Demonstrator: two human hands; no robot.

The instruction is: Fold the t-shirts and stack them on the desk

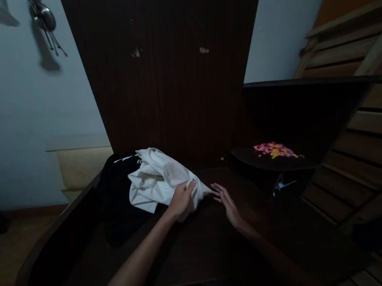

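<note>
Head view: white cloth lies bunched on the dark worktop, partly over a black garment with white print, which shows to its left. Person's left hand grips the near right part of the white cloth, thumb on top. Right hand at the drawn-out right corner of the white cloth, fingers extended; cannot tell whether they pinch it. Behind the white cloth: dark upright panel. Well to the right of the white cloth: pile of small pink, yellow and red pieces on a dark shelf
</note>
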